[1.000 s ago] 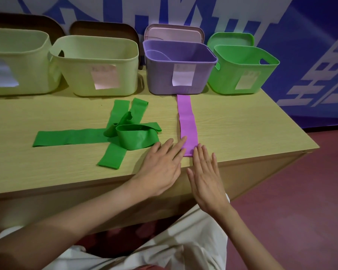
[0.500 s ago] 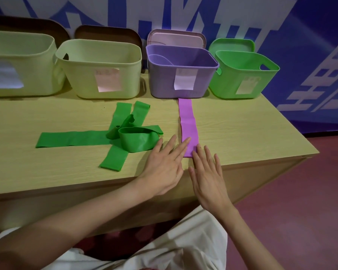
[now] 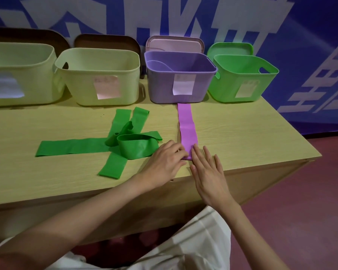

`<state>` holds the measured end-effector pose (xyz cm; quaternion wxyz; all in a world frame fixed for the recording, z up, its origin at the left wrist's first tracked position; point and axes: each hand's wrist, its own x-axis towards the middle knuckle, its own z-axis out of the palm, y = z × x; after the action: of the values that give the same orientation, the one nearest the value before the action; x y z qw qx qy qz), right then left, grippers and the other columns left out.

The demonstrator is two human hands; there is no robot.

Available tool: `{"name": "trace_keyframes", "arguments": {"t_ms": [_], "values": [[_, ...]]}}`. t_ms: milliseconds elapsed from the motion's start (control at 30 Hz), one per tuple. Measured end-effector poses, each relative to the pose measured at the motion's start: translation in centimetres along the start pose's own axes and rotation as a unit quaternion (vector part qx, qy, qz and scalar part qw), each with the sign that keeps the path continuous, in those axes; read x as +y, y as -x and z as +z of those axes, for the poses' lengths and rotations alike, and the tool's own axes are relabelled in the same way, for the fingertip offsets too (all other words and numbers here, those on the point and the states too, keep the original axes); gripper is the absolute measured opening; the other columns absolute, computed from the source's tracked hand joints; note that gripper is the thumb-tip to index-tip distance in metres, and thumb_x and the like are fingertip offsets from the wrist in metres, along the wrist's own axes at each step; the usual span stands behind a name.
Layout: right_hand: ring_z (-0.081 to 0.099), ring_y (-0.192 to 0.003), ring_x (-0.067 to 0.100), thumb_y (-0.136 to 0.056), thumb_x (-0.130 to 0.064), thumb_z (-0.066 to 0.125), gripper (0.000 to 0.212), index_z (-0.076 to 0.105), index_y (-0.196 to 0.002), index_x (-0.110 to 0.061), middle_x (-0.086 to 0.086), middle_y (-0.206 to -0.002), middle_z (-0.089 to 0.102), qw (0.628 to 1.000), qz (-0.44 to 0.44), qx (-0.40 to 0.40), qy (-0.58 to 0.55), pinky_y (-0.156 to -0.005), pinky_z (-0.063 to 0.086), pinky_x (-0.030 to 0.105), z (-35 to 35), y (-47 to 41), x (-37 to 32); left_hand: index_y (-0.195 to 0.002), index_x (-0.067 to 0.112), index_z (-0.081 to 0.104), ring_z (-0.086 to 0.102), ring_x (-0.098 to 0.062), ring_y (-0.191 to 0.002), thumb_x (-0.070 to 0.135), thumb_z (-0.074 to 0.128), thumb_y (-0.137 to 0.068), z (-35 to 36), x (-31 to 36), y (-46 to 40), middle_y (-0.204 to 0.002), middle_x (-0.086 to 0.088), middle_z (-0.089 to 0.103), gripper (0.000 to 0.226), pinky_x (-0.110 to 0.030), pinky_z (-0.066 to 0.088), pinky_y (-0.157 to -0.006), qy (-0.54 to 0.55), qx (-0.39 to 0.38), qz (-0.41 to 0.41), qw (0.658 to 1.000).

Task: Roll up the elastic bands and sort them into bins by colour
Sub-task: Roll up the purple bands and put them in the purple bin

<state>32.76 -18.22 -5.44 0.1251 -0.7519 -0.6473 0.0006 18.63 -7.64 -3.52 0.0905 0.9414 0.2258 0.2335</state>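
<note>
Change: a moment ago your left hand [image 3: 167, 159] lay with fingers straight beside the near end of the purple band [image 3: 187, 131]; now those fingers are curled and pinch that end, which has lifted into a small fold.
Left hand: it grips the band's near end, on the side nearer the green bands [image 3: 113, 145].
Right hand: your right hand [image 3: 209, 172] stays flat, fingers straight and together, its fingertips [image 3: 195, 152] touching the same end from the other side.
Purple band: it lies flat on the table [image 3: 252, 145], running straight from your hands to the foot of the purple bin [image 3: 180, 78], where its far end touches the bin wall.
Meaning: this looks like the first turn of the roll, so the rolling is only starting.
Still to do: the green bands lie crossed and unrolled, away from the purple band on the side opposite the green bin [image 3: 242, 78].
Watch: a slack first turn may spring open.
</note>
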Motion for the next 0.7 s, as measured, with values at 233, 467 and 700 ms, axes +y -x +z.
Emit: {"name": "trace_keyframes", "arguments": {"t_ms": [233, 467, 700], "values": [[-0.008, -0.147, 0.012, -0.094, -0.047, -0.002, 0.065, 0.01, -0.154, -0.025, -0.015, -0.159, 0.001, 0.999, -0.016, -0.037, -0.03, -0.12, 0.001, 0.039, -0.5, -1.1, 0.8, -0.094, 0.008, 0.06, 0.049, -0.022, -0.089, 0.019, 0.059, -0.093, 0.7, 0.3, -1.4, -0.092, -0.006, 0.058, 0.011, -0.035, 0.043, -0.08, 0.007, -0.018, -0.059, 0.998], [0.043, -0.128, 0.028, -0.094, -0.02, 0.05, 0.043, 0.05, -0.135, -0.005, 0.015, -0.138, 0.045, 0.981, -0.033, 0.075, -0.176, -0.104, 0.041, 0.044, -0.5, -1.8, 0.7, -0.105, 0.007, 0.061, 0.049, -0.02, -0.099, 0.019, 0.054, -0.096, -0.8, 0.9, -1.8, -0.102, -0.005, 0.061, 0.016, -0.029, 0.038, -0.084, 0.059, -0.023, -0.107, 0.992], [0.054, -0.091, 0.022, -0.089, -0.028, 0.056, 0.035, 0.064, -0.118, -0.009, 0.0, -0.093, 0.055, 0.924, -0.065, 0.182, -0.331, -0.08, 0.043, 0.027, -3.7, -1.4, -2.0, -0.093, 0.01, 0.065, 0.048, 0.005, -0.058, 0.014, 0.058, -0.093, -7.0, 1.3, -0.8, -0.068, 0.01, 0.052, 0.008, -0.012, 0.033, -0.055, 0.216, -0.078, -0.184, 0.956]]}}
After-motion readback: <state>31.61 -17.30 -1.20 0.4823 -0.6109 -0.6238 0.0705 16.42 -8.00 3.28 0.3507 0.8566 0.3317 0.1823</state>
